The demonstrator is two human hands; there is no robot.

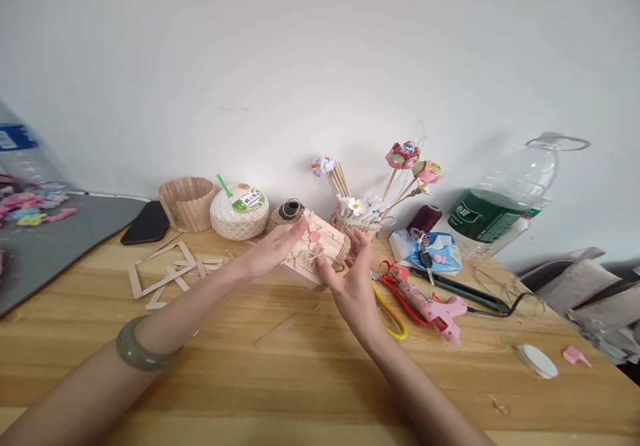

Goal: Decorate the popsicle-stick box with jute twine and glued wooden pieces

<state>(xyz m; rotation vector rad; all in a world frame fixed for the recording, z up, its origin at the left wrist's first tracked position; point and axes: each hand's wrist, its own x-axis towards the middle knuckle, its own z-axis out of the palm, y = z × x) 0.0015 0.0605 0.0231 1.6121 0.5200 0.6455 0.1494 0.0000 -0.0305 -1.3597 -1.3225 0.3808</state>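
Observation:
A small box of pale craft sticks (327,233), trimmed with twine and a pinkish-red round piece, is held tilted above the table between my two hands. My left hand (275,247) grips its left side, thumb along the near top edge and the other fingers mostly hidden behind. On the right, my right hand (353,285) has its thumb on the lower front face by a twine bow, with fingers curled round the right edge. Just behind the box are a twine spool (285,214) and a decorated holder (367,227) with paper flowers and sticks.
Left: stick frames (163,269), a stick cup (187,203), a white coconut (240,213) and a phone (146,223). Right: yellow-handled scissors (393,313), red-handled pliers (407,299), a pink glue gun (440,313) and a large bottle (500,199). One loose stick (276,331) lies in front.

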